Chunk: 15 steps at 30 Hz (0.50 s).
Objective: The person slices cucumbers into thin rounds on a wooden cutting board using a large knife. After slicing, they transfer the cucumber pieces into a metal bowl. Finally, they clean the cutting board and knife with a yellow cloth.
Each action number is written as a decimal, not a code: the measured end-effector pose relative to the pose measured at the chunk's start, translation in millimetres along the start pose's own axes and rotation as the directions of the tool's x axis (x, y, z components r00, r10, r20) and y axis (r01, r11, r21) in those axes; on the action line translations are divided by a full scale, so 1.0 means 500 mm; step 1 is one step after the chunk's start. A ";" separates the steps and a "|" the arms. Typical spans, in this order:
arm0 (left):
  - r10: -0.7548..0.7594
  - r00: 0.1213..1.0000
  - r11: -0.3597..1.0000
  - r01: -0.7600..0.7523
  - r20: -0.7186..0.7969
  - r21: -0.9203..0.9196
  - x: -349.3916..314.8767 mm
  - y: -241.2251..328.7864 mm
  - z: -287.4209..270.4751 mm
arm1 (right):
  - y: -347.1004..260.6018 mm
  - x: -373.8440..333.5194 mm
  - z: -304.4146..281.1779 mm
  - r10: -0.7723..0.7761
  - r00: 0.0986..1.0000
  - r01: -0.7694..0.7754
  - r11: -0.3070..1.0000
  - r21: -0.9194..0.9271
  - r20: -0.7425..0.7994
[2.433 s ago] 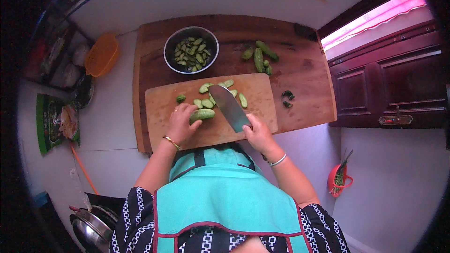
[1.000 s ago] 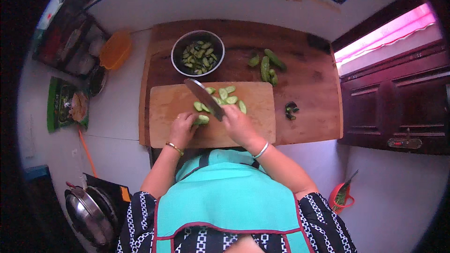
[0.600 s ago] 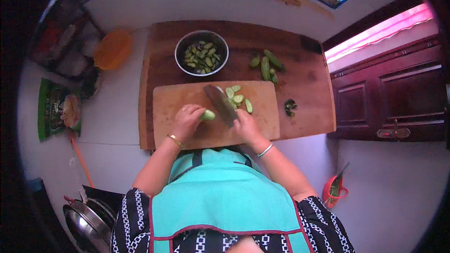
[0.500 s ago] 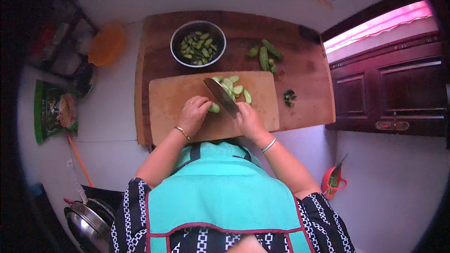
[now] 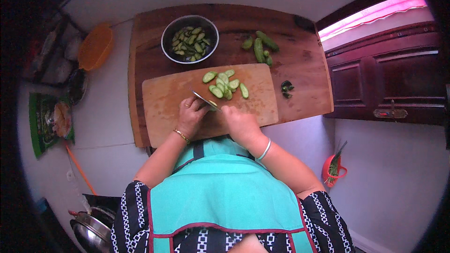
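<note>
Metal knife (image 5: pixel 205 100), matt wood board (image 5: pixel 164 100), shiny metal bowl (image 5: pixel 190 20) at eleven o'clock, matt cloth apron (image 5: pixel 225 197), glossy door (image 5: pixel 413 79) at three o'clock

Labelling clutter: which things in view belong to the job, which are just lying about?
In the job:
- knife in right hand
- cucumber piece at left hand, mostly hidden
- cutting board
- cut slices
- bowl of slices
- whole cucumbers, probably

Lying about, apparently:
- orange basket
- green bag
- red basket of greens
</note>
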<state>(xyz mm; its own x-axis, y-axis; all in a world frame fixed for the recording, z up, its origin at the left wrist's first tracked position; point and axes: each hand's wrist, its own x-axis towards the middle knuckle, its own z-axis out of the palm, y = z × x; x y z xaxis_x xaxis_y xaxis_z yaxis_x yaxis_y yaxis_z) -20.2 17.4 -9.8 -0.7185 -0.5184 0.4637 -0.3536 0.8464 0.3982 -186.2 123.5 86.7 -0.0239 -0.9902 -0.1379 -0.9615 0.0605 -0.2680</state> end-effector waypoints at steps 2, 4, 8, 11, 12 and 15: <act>-0.011 1.000 0.999 0.011 -0.004 0.031 0.003 0.007 -0.003 | -0.002 -0.001 -0.006 -0.001 1.000 0.001 1.000 0.014 -0.002; -0.016 1.000 0.998 0.017 -0.014 0.059 0.007 0.012 -0.007 | -0.003 -0.002 -0.007 0.009 1.000 -0.009 1.000 0.025 0.000; -0.013 0.999 0.997 0.016 -0.035 0.072 0.011 0.020 -0.009 | 0.012 0.004 0.037 0.084 0.996 -0.086 0.993 0.086 0.032; -0.015 0.999 0.997 0.018 -0.041 0.073 0.003 0.014 -0.004 | 0.020 0.000 0.053 0.079 0.997 -0.080 0.990 0.117 0.014; -0.015 0.999 0.997 0.019 -0.048 0.074 0.004 0.010 -0.001 | 0.018 0.001 0.041 0.068 0.998 -0.068 0.992 0.106 0.008; -0.023 0.999 0.998 0.025 -0.041 0.052 0.002 0.008 -0.003 | -0.007 0.004 -0.001 0.044 0.999 -0.045 0.997 0.067 0.023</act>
<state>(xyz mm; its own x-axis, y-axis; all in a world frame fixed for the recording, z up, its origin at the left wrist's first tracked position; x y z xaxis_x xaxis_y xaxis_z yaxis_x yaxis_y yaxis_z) -21.4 20.2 -6.7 -0.6849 -0.5425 0.4865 -0.4026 0.8382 0.3678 -183.1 121.1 87.7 -0.0593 -0.9833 -0.1718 -0.9389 0.1134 -0.3248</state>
